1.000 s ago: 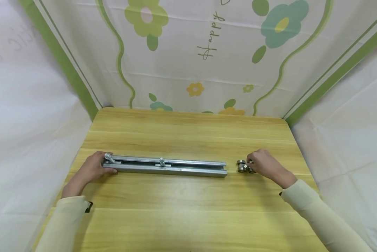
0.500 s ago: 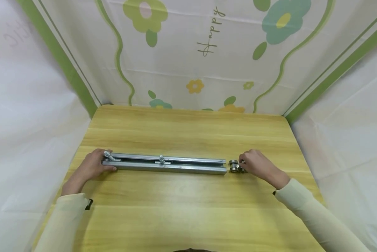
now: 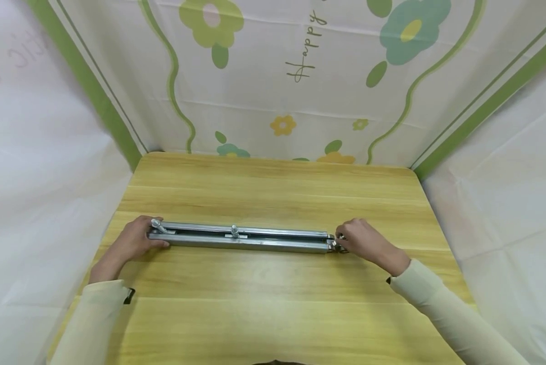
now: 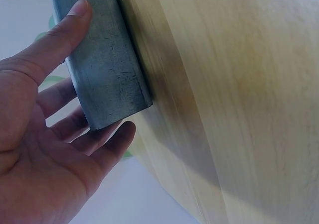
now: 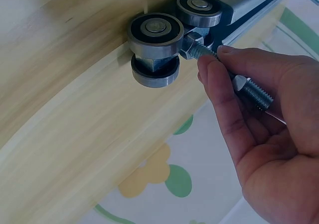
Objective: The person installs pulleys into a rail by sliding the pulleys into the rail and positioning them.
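A long metal channel rail (image 3: 264,246) lies across the wooden table, its slot facing up. My left hand (image 3: 137,238) grips its left end; in the left wrist view the thumb (image 4: 75,22) lies along one side wall and the fingers are behind. Two bolts stand in the slot, one tilted at the left end (image 3: 158,226), one near the middle (image 3: 235,231). At the right end my right hand (image 3: 366,242) pinches the threaded bolt of a roller trolley (image 5: 155,35) between thumb and fingers. The trolley's front wheels (image 5: 199,10) are at the rail's open end; how far inside is unclear.
The wooden table (image 3: 264,304) extends in front of and behind the rail. A white cloth (image 3: 255,91) printed with flowers hangs at the back edge, with plain white cloth sides (image 3: 36,203) to left and right.
My right hand has brought the roller trolley leftward along the table, from apart to the rail's right end. My left hand stays on the rail's left end.
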Motion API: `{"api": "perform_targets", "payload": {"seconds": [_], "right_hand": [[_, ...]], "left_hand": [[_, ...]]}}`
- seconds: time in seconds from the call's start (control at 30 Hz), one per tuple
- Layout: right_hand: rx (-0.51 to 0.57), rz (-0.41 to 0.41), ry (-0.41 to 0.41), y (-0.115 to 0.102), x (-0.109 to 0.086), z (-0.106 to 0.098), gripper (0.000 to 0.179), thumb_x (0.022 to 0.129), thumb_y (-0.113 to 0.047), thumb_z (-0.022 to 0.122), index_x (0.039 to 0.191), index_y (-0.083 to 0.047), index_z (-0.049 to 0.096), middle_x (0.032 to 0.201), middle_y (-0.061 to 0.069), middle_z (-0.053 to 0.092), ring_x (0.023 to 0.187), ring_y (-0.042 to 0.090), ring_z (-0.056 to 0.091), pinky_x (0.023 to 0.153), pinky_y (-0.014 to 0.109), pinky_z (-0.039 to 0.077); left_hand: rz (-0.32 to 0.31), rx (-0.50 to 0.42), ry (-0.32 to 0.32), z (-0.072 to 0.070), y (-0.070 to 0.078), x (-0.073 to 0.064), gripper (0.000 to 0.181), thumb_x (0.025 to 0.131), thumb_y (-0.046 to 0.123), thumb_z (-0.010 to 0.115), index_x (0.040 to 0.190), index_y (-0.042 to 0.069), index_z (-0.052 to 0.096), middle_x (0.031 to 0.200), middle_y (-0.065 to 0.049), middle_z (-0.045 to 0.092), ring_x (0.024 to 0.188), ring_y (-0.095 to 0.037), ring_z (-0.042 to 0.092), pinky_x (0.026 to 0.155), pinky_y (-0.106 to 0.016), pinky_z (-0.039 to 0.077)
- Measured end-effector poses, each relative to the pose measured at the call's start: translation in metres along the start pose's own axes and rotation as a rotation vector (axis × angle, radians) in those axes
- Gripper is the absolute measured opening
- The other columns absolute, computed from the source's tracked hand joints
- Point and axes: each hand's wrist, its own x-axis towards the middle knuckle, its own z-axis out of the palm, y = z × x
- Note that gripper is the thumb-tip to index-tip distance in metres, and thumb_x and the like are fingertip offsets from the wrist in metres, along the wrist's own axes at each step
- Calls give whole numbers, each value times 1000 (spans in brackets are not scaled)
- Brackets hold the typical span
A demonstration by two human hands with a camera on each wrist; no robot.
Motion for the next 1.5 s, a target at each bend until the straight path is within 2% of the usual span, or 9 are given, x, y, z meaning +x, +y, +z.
{"api": "perform_targets", "payload": {"seconds": [0.2,0.47,0.7,0.93,1.2,1.5], "right_hand": [[-7,-15,7,-4,3,1,13,94,2,76,83,-6,76,68,-5,65,53,0,42,52,20,41],[-29,-24,11,-7,6,1,9,93,0,78,87,-6,78,75,0,71,55,-1,45,54,19,43],[-11,-56,24,-12,10,2,10,94,0,77,86,-6,77,72,-2,69,55,-1,43,53,20,42],[-12,-40,20,-15,17,7,17,93,-1,76,79,-10,73,65,-9,58,54,1,39,50,19,37],[-16,-57,12,-23,24,7,10,91,-4,82,84,-7,76,72,-5,68,57,1,45,53,19,42],[-34,-61,-2,-30,31,6,9,92,-4,81,85,-7,77,74,-3,69,57,1,47,54,19,44]], "left_hand": [[2,-8,4,1,0,0,78,78,23,96,135,-18,60,128,-43,61,122,-62,54,102,-73,45],[9,-5,10,1,-1,0,79,78,23,96,135,-18,60,128,-42,61,122,-62,54,102,-73,45],[-5,-4,5,1,-1,-1,80,78,24,96,135,-18,59,128,-43,60,121,-62,55,102,-73,45],[-7,-15,6,2,1,0,76,78,24,97,133,-15,63,126,-39,64,120,-60,57,101,-71,47],[2,-6,12,1,1,0,74,77,23,97,132,-15,63,124,-39,65,118,-60,58,100,-71,48],[14,-10,18,1,1,-2,74,77,23,97,131,-16,64,124,-39,65,118,-60,58,99,-71,48]]}}
